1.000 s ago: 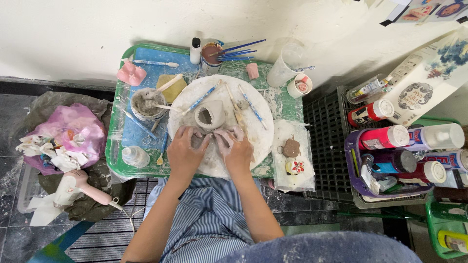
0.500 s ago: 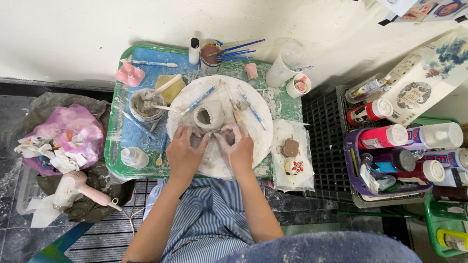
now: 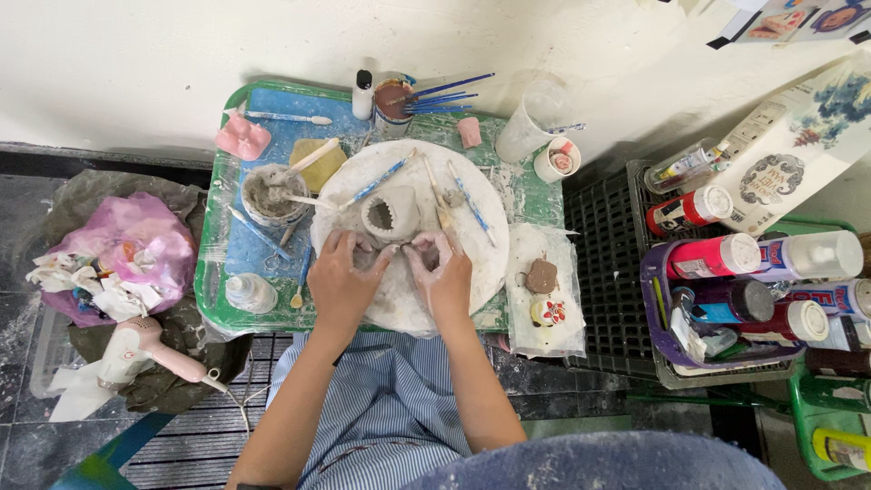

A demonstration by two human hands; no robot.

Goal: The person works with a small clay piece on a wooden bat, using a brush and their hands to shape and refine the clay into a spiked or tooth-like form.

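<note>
place: small pottery and craft corner against a white wall | centre: round white clay-smeared turntable [image 3: 472, 263] on green plastic tray [image 3: 214, 272] | far: cup of blue-handled brushes [image 3: 396, 98] | left: grey bowl of wet clay slip [image 3: 263, 195], pink hair dryer [image 3: 150, 354] | right: purple basket of paint bottles [image 3: 655, 313]
</note>
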